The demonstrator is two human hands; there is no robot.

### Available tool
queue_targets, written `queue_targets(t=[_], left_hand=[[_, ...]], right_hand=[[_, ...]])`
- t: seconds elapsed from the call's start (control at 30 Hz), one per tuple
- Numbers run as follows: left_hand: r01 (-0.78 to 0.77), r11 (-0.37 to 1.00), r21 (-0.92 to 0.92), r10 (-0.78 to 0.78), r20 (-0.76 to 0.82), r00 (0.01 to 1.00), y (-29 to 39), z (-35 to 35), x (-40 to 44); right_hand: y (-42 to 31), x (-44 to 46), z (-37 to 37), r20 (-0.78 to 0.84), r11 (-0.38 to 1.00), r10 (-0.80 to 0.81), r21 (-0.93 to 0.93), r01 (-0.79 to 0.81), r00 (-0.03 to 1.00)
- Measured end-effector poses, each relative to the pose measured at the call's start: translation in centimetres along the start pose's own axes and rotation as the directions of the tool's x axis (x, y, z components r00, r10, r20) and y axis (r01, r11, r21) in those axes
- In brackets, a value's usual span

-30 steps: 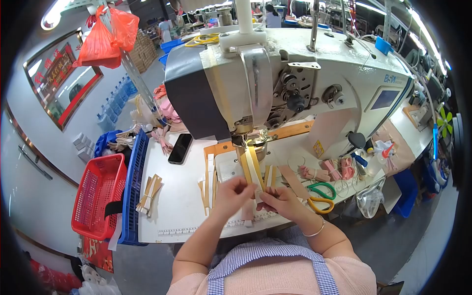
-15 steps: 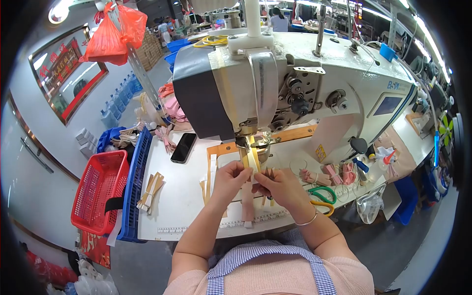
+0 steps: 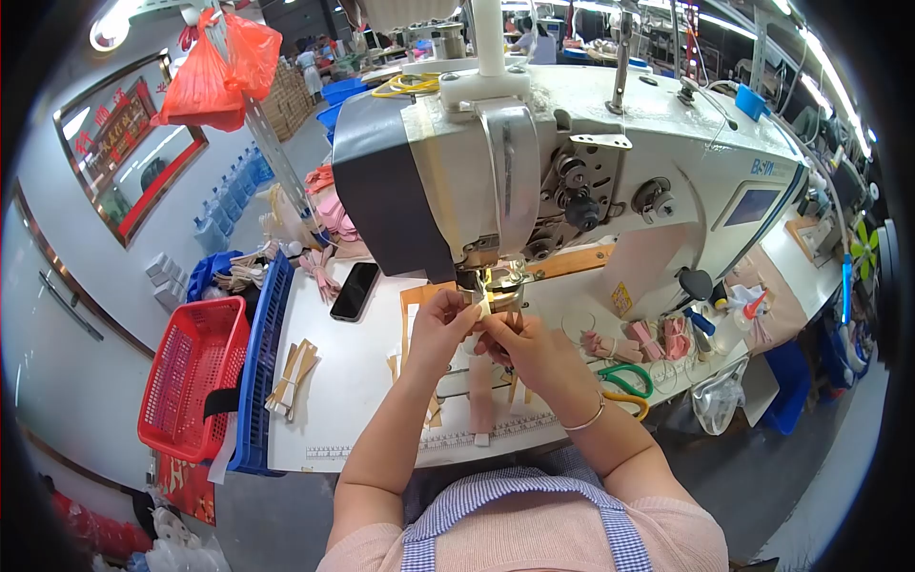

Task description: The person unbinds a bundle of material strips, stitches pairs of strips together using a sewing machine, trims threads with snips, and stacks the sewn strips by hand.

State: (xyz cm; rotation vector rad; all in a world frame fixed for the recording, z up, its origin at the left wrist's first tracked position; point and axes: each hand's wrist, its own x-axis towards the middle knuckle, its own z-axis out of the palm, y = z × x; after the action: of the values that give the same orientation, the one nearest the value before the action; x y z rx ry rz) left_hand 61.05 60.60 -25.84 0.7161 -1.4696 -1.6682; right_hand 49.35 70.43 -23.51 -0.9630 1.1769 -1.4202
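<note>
My left hand (image 3: 442, 327) and right hand (image 3: 522, 345) pinch this strip (image 3: 484, 306), probably light, pliable, best held by its edges.

One sewing machine (image 3: 591, 105) stands near; at right lie three tied pink bundles (image 3: 643, 340), one pair of scissors (image 3: 624, 368); left, one phone (image 3: 355, 292), one red basket (image 3: 195, 377), one blue basket (image 3: 261, 367).

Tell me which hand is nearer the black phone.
Left. The left hand is right of and slightly below the phone in view, not touching it; the right hand is farther right.
</note>
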Motion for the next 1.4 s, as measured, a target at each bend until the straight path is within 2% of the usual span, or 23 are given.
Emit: queue_targets(t=[0.27,0.33,0.37,0.43,0.5,0.57,0.63,0.7,0.8,0.83,0.87,0.9,0.93,0.97,1.03,1.07,1.13,1.17,1.2,1.23,1.3,1.37,1.4], left_hand=[[0.028,0.999,-0.020,-0.027,0.006,1.000,0.6,0.0,1.0],[0.032,0.999,0.009,-0.032,0.016,0.999,0.2,-0.7,1.4],[0.033,0.995,-0.090,-0.029,0.041,0.999,-0.1,-1.2,1.9],[0.036,0.982,-0.187,-0.024,0.065,0.998,-1.0,-1.6,3.4],[0.015,0.995,-0.101,-0.020,-0.052,0.998,-1.7,-1.6,5.3],[0.062,0.994,-0.090,-0.061,0.011,0.998,-0.8,-1.3,5.9],[0.100,0.995,0.016,-0.101,0.045,0.994,0.5,-0.6,5.8],[0.068,0.997,0.041,-0.072,0.095,0.993,0.3,-1.2,5.9],[-0.002,0.998,0.060,-0.007,0.158,0.987,0.3,-1.2,6.1],[-0.036,0.997,0.061,0.025,0.172,0.985,0.4,-1.1,6.1],[-0.037,0.997,0.062,0.026,0.171,0.985,0.5,-0.9,6.1],[-0.023,0.999,0.044,0.019,0.096,0.995,0.4,-0.6,5.8],[-0.008,1.000,0.027,0.007,0.021,1.000,0.2,-0.5,5.4],[-0.001,1.000,0.031,0.000,0.023,1.000,-0.1,-0.8,5.1],[-0.045,0.992,-0.121,0.050,0.045,0.998,-1.0,-1.3,4.3],[-0.042,0.992,-0.118,0.048,0.054,0.997,-1.1,-0.8,3.1],[-0.048,0.948,-0.315,0.002,-0.142,0.990,-1.0,0.5,0.5],[-0.038,0.948,-0.315,-0.005,-0.135,0.991,-0.7,0.7,0.2],[-0.064,0.962,-0.267,0.026,-0.144,0.989,-0.6,0.9,0.0],[-0.094,0.971,-0.221,0.061,-0.154,0.986,-0.4,1.1,-0.2],[-0.123,0.968,-0.218,0.088,-0.163,0.983,0.3,1.2,0.0],[-0.016,0.998,-0.064,0.009,-0.110,0.994,0.9,0.9,0.1],[-0.024,0.997,-0.070,0.015,-0.126,0.992,0.9,0.8,0.2]], right_hand=[[1.0,0.5,-0.3,0.002,0.994,-0.027,0.104,0.027,1.000],[2.4,1.0,-1.1,-0.197,0.984,-0.068,0.147,0.098,0.978],[3.1,1.5,-2.0,-0.196,0.984,-0.069,0.146,0.099,0.978],[4.2,2.4,-3.7,-0.350,0.899,-0.301,0.207,0.386,0.887],[3.0,2.8,-4.1,-0.327,0.868,-0.322,0.273,0.415,0.888],[1.6,2.3,-3.7,-0.305,0.831,-0.351,0.334,0.445,0.885],[0.0,1.5,-2.8,-0.308,0.756,-0.486,0.321,0.570,0.818],[0.2,1.5,-3.0,-0.264,0.748,-0.484,0.369,0.551,0.834],[1.8,2.1,-2.5,-0.313,0.840,-0.510,0.022,0.543,0.801],[2.1,1.9,-1.9,-0.311,0.839,-0.511,0.023,0.544,0.801],[2.3,1.7,-1.5,-0.248,0.743,-0.668,-0.272,0.612,0.701],[2.5,1.6,-1.2,-0.136,0.567,-0.789,-0.535,0.626,0.599],[2.3,1.5,-1.0,-0.076,0.485,-0.825,-0.605,0.631,0.560],[2.0,1.4,-1.0,-0.084,0.491,-0.822,-0.604,0.627,0.563],[1.0,1.6,-1.4,0.098,0.203,-0.888,-0.793,0.574,0.450],[0.6,1.8,-1.6,0.084,0.202,-0.890,-0.808,0.553,0.448],[0.1,2.8,-2.8,0.102,0.181,-0.894,-0.810,0.558,0.437],[-0.1,3.1,-3.2,0.127,0.161,-0.892,-0.807,0.568,0.433],[-0.2,3.1,-3.2,0.073,0.274,-0.870,-0.751,0.601,0.488],[-0.2,3.0,-3.3,0.073,0.276,-0.866,-0.754,0.596,0.494],[-0.4,3.1,-3.4,0.083,0.401,-0.802,-0.658,0.637,0.591],[-0.4,3.3,-3.4,0.113,0.392,-0.799,-0.648,0.653,0.591],[-0.4,3.3,-3.3,0.115,0.362,-0.818,-0.658,0.660,0.563]])
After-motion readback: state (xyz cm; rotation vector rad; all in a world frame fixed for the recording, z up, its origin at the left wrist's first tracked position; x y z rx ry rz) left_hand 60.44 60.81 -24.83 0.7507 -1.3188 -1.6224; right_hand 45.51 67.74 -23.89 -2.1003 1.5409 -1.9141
